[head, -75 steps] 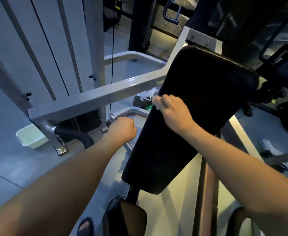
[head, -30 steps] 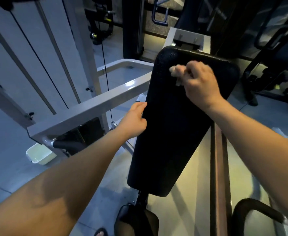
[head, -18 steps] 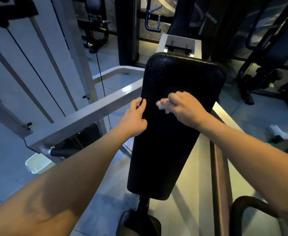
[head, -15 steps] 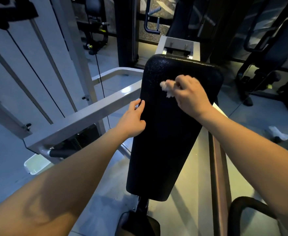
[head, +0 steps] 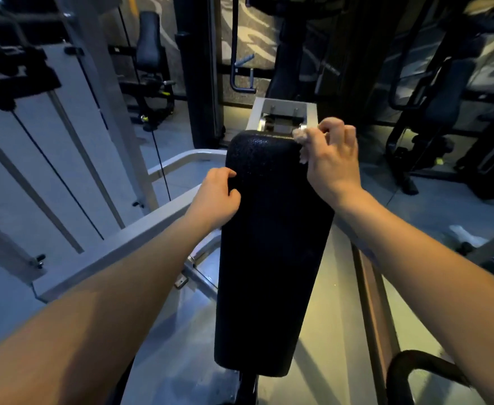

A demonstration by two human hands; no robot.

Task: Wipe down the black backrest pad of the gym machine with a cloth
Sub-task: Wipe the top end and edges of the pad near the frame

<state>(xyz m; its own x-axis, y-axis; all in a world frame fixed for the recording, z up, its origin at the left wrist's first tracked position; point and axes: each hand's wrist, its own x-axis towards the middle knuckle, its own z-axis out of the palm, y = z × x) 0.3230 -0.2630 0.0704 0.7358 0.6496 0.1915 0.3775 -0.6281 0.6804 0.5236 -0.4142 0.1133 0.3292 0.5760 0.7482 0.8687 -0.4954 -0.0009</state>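
The black backrest pad [head: 272,252] stands upright in the middle of the view, textured and long. My right hand [head: 332,162] is closed around a small pale cloth [head: 301,138] and presses it on the pad's top right corner, fingers curled over the top edge. My left hand [head: 218,197] grips the pad's left edge about a third of the way down, thumb on the front face.
A grey metal frame bar [head: 128,238] runs diagonally at the left, beside white weight-stack guards [head: 64,159] and a cable. A grey bracket [head: 283,112] sits behind the pad's top. A brown rail [head: 371,302] runs at the right. Dark gym machines [head: 438,112] stand behind.
My right hand has moved with the cloth from the pad's upper middle face up to the top right corner. The left hand keeps its hold on the left edge.
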